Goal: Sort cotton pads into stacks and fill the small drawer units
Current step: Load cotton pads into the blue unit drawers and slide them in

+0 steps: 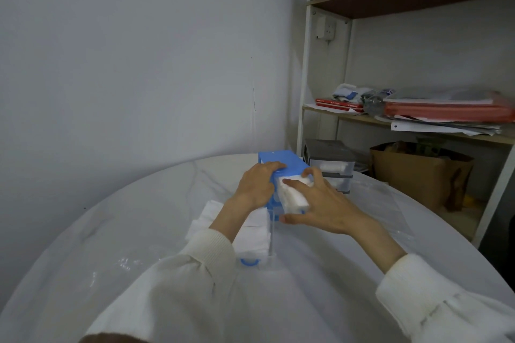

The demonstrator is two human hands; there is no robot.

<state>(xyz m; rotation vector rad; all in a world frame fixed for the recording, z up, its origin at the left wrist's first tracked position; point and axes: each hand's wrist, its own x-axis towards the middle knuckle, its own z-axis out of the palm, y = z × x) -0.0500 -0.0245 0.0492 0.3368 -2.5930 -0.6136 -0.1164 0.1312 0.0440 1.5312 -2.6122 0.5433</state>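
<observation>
At frame centre, the right hand [315, 203] gripped a stack of cotton pads [292, 196] in the blue drawer unit [289, 163]; the left hand [257, 184] lay flat, steadying it. Pads judged light, soft, compressible; best pinched at the sides.

no legible text anywhere

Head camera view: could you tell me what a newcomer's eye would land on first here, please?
The bright blue drawer unit at the far middle of the white table stands out, with the left hand resting on its top. The right hand grips a stack of white cotton pads at its open front. More loose pads lie under the left forearm, and a grey drawer unit stands just right of the blue one.
</observation>
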